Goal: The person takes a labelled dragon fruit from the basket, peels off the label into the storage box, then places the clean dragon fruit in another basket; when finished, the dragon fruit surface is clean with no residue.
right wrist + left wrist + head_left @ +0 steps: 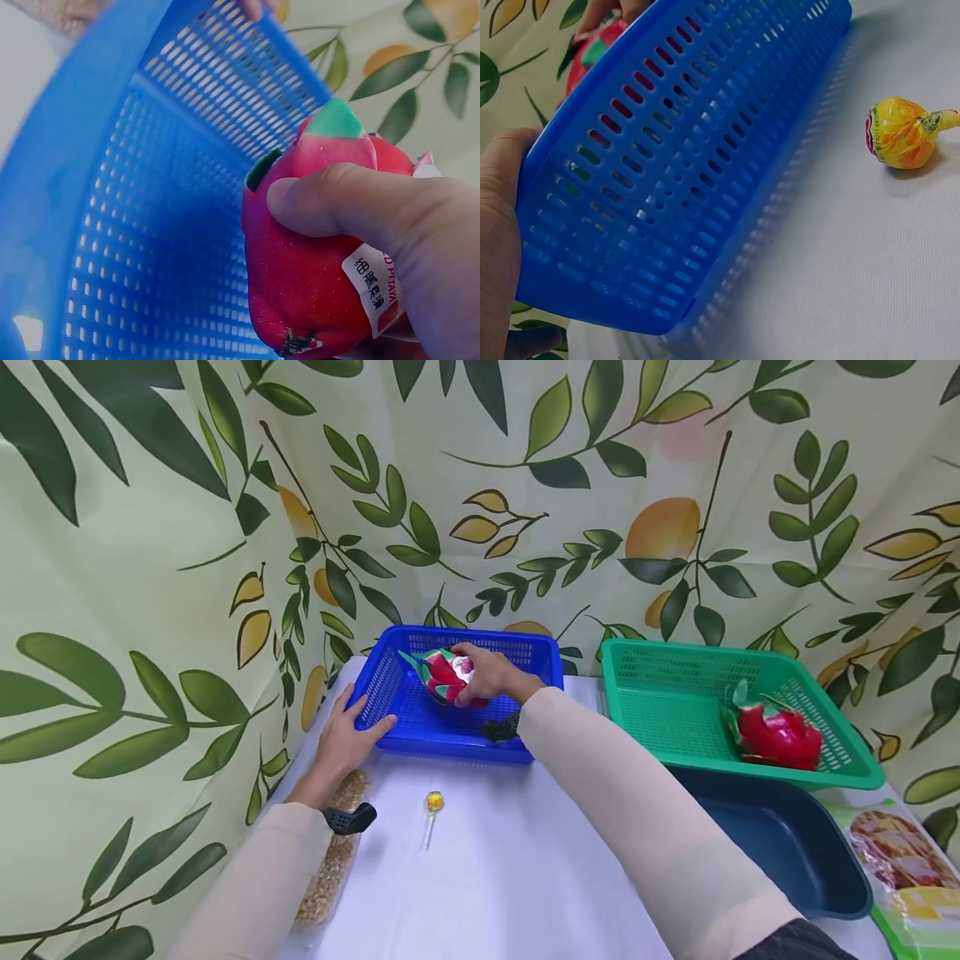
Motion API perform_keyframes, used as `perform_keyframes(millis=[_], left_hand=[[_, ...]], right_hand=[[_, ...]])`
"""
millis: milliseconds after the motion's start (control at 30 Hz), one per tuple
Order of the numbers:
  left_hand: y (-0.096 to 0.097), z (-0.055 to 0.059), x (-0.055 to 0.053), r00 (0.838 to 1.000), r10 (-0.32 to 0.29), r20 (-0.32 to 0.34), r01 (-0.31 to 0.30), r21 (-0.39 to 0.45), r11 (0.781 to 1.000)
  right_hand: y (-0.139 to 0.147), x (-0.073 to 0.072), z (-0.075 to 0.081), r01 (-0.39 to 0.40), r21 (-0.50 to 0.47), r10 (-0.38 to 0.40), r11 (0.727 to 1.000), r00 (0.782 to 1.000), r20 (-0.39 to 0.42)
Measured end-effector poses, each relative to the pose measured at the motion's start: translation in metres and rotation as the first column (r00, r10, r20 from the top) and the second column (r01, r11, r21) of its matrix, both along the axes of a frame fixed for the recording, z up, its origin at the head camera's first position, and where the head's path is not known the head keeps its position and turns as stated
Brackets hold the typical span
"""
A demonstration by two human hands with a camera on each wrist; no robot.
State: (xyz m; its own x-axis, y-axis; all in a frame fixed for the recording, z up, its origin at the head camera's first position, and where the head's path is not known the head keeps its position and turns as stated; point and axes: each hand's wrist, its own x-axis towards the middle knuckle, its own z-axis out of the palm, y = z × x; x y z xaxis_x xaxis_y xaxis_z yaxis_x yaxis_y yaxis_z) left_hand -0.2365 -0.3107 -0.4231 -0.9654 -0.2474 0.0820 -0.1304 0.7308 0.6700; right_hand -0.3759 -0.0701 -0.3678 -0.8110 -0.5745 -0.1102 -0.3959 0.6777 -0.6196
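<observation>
My right hand (pixel 487 672) grips a red dragon fruit (pixel 300 262) with green-tipped scales and a white label. In the right wrist view, the thumb lies across its skin. The fruit is held over the blue basket (pixel 457 756), inside its rim in the head view. My left hand (pixel 341 739) holds that basket's near left corner, thumb toward the front wall and fingers spread along the left side. In the left wrist view, the thumb lies at the rim. A yellow-wrapped lollipop (pixel 904 135) lies on the white table in front of the basket.
To the right stands a green basket (pixel 622 710) with another dragon fruit (pixel 780 739) in it. A dark blue tub (pixel 787 852) is in front of it, beside a printed food packet (pixel 900 860). A long pack of tan pieces (pixel 326 877) lies under the left forearm. Leaf-patterned cloth rises behind.
</observation>
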Motion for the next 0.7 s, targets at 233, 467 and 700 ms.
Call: perform_keyframes(millis=[233,467,700], left_hand=[[0.002,0.000,0.001,1.000,-0.002,0.013,0.002,0.014,1.000],[0.000,0.000,0.001,1.000,0.002,0.021,-0.002,0.009,1.000],[0.003,0.003,0.006,0.999,-0.007,0.046,0.006,0.024,1.000]], right_hand=[[0.028,0.022,0.027,0.019,-0.054,-0.021,0.998,0.999,-0.042],[0.064,0.051,0.053,0.015,-0.123,-0.022,0.992,0.998,-0.063],[0.105,0.091,0.061,-0.009,-0.216,-0.004,0.976,0.998,-0.059]])
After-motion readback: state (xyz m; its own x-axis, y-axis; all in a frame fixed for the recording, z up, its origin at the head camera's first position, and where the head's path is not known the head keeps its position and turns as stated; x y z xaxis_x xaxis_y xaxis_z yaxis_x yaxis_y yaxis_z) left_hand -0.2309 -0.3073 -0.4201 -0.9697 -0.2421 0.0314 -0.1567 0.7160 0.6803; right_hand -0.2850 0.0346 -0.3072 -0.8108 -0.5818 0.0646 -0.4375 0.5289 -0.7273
